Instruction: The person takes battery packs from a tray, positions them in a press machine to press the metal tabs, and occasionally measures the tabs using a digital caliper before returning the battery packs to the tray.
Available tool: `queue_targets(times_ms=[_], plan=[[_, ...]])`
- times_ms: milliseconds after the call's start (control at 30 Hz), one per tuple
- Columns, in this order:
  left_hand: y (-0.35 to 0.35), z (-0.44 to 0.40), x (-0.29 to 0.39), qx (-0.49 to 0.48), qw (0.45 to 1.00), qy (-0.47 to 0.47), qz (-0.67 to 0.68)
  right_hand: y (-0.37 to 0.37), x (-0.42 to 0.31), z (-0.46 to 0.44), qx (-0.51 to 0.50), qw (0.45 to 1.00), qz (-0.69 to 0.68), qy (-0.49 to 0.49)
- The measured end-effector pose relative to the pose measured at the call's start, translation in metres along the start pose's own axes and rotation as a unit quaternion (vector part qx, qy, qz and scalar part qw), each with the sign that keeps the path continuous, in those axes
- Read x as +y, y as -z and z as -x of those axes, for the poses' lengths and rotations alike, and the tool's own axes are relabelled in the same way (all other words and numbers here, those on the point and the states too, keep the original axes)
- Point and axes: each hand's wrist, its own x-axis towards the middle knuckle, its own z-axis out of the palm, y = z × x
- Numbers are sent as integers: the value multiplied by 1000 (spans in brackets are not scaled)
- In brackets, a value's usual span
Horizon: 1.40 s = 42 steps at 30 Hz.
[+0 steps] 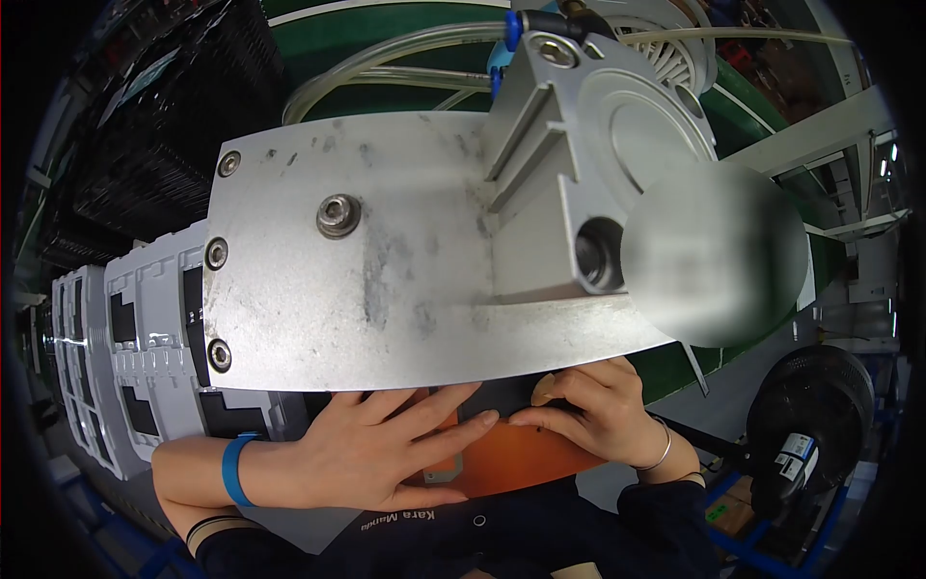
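Observation:
My left hand (386, 444), with a blue band on its wrist, lies flat with fingers spread over a dark panel (497, 398) and an orange surface (521, 454). Some of its fingertips are hidden under the edge of a large metal plate (415, 261). Next to it my right hand (598, 410), wearing a thin bracelet, has its fingers curled in and its thumb pressed close to them at the panel's edge. Whatever sits in that pinch is too small or hidden to name. A small grey piece with a hole (445, 472) shows beneath my left hand.
A metal cylinder block (569, 183) with clear air tubes (405, 48) rises from the plate. White plastic trays (154, 338) stand at left, below black stacked crates (164, 125). A black fan (810, 415) is at right. A round patch near the block is blurred.

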Motion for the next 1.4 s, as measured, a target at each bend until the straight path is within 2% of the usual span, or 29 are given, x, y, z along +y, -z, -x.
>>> queue_targets(times_ms=[267, 367, 800, 867, 967, 1000, 1067, 1200, 1233, 1267, 1300, 1333, 1400], plan=[[-1, 1, 1, 2, 1000, 3, -6, -1, 1, 1, 11, 1000, -10, 9], [1, -1, 1, -8, 1000, 1, -3, 0, 0, 7, -13, 1000, -6, -21], [1, 1, -1, 25, 999, -16, -16, 8, -9, -6, -54, 998, 9, 13], [0, 2, 0, 51, 998, -29, -11, 9, -13, -4, -58, 991, -96, -67], [2, 3, 2, 59, 997, -38, -10, 17, -13, -4, -37, 992, -103, -58], [3, 3, 2, 58, 997, -41, -12, 15, -9, -2, -27, 977, -181, -111], [5, 2, 4, 50, 998, -31, -21, 20, -1, 0, -58, 893, -361, -263], [14, 4, 14, 82, 996, -24, 8, 39, 9, 0, -99, 837, -431, -322], [20, 3, 16, 129, 991, -34, 7, 41, 6, 2, -101, 838, -431, -319], [24, 4, 20, 131, 991, -30, 3, 43, 0, 6, -79, 841, -449, -291], [28, 5, 23, 127, 981, 32, 141, 43, -6, 10, -57, 842, -467, -263], [30, 6, 27, 120, 949, 94, 277, 38, -14, 14, -49, 859, -456, -227], [33, -2, 33, 110, 936, 92, 320, 23, -39, 14, -30, 922, -350, -162]])
